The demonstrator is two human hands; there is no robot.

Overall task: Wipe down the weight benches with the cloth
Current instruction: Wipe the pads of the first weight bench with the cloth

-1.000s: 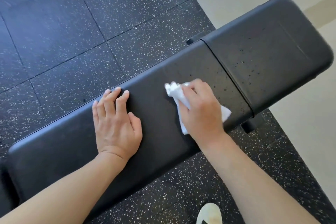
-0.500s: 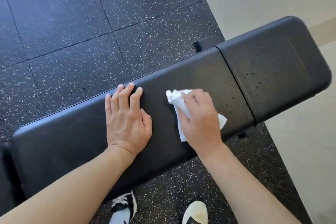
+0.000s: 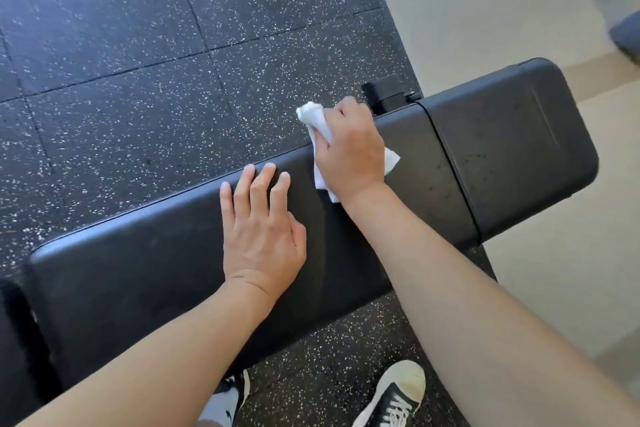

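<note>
Cloth bunched under right hand; ends protruding.

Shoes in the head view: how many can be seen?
2: the left shoe at the bottom edge, mostly hidden by the bench and forearm; the right shoe right of it, on speckled floor.

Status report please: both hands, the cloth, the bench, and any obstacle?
Left hand flat on bench, bracing. Right hand grips white cloth at the pad's far edge. Short pad shows specks. No obstacle.
</note>
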